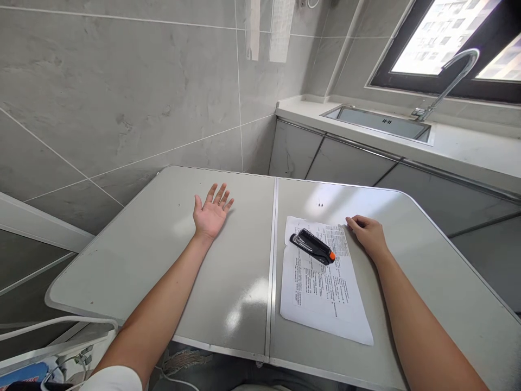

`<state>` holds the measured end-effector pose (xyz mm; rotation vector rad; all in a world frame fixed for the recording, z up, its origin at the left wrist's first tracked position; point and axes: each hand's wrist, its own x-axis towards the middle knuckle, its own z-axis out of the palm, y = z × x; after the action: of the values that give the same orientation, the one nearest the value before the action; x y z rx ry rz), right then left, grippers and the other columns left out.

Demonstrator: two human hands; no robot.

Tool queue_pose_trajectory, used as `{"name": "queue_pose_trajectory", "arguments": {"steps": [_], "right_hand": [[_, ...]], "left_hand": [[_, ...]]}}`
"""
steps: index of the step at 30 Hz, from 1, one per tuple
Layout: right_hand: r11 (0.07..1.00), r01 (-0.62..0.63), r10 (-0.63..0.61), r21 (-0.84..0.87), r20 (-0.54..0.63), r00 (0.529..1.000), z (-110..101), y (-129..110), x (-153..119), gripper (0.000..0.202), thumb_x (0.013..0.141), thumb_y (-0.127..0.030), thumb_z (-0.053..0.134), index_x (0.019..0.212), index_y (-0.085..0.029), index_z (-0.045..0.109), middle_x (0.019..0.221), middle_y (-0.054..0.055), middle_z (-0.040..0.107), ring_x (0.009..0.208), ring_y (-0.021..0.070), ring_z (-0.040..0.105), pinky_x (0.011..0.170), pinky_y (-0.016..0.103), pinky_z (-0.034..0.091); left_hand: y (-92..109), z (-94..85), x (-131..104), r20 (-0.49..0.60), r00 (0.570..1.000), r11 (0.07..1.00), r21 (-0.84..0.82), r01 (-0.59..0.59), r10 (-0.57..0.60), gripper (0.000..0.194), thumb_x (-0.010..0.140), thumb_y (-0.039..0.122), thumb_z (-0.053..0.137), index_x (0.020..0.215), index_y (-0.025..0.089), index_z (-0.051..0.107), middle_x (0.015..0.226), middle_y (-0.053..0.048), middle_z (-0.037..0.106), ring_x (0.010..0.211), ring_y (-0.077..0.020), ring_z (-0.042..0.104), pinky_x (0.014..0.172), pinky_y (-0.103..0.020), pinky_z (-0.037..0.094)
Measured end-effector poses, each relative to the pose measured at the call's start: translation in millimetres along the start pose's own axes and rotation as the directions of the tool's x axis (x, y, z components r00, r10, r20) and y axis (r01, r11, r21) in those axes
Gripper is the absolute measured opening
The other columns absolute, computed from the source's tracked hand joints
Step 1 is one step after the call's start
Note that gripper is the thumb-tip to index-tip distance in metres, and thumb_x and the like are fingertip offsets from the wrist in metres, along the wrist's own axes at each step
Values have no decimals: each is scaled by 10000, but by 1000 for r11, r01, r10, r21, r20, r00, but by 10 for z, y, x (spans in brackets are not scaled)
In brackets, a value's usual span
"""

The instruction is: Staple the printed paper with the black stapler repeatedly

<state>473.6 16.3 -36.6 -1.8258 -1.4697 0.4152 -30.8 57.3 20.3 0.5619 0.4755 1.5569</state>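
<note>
**Stapler resting on printed sheets, one hand at the paper's corner**

A black stapler [312, 246] with an orange tip lies on its side across the upper part of a printed paper sheet [323, 288], which sits on the right half of a grey folding table [163, 260], just beside the centre seam. The right hand [366, 232] rests with curled fingers on the sheet's upper right corner, touching the paper but holding nothing; the stapler lies near it, apart from the fingers. The left hand [210, 213] lies palm up and spread open on the left half of the table, well away from the paper.

The paper looks thin, light and floppy, likely to slide on the smooth tabletop unless pinned; an edge or corner is the natural place to lift it. Whether it is one sheet or several I cannot tell. The stapler looks rigid and fairly compact, with glossy plastic; it would be best grasped around its middle body.

Behind the table stand a tiled wall, a counter with a steel sink [378, 122] and a curved faucet [451, 76].
</note>
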Motion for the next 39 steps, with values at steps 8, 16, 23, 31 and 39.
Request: {"name": "queue_pose_trajectory", "arguments": {"steps": [8, 16, 23, 31, 39], "right_hand": [[1000, -3, 3, 2, -9, 1000, -3, -40, 1, 391, 857, -550, 636, 654, -216, 647, 624, 4, 611, 623, 181, 520, 658, 331, 406], [876, 216, -428, 431, 492, 758, 1, -604, -289, 641, 785, -714, 715, 1216, -240, 736, 1282, 132, 690, 1199, 353, 616, 997, 462, 520], [789, 396, -609, 470, 684, 402, 304, -1050, -482, 593, 872, -388, 737, 1431, -242, 604, 1407, 117, 626, 1298, 321, 573, 1124, 507, 447], [656, 335, -744, 677, 656, 130, 418, -1325, -591, 508, 850, -297, 738, 1354, -277, 687, 1265, 80, 728, 1310, 306, 583, 1149, 532, 406], [716, 250, -698, 652, 660, 280, 463, -1327, -627, 431, 912, -371, 713, 1320, -232, 696, 1237, 104, 728, 1150, 273, 668, 1031, 457, 515]], "left_hand": [[-8, -20, 7, -2, 1000, 1000, -6, 0, 0, 563, 1007, 662, 421, 1290, 252, 682, 1531, -105, 558, 1370, -283, 570, 1100, -472, 530], [-27, -74, 53, -45, 999, 1000, -15, 14, -15, 501, 1001, 633, 461, 1170, 231, 707, 1432, -131, 629, 1261, -286, 641, 1050, -484, 557], [-32, -89, 54, -25, 999, 999, -29, 26, -27, 440, 1006, 581, 480, 1110, 220, 710, 1434, -128, 628, 1239, -283, 652, 1037, -483, 563], [-35, -60, 41, -52, 998, 999, -14, 36, -36, 392, 994, 553, 519, 1072, 219, 710, 1438, -128, 627, 1262, -303, 643, 1021, -503, 568], [-32, -81, 54, -54, 998, 1000, 0, 31, -31, 389, 1002, 544, 501, 1063, 223, 711, 1440, -125, 629, 1213, -295, 663, 950, -467, 595]]}}
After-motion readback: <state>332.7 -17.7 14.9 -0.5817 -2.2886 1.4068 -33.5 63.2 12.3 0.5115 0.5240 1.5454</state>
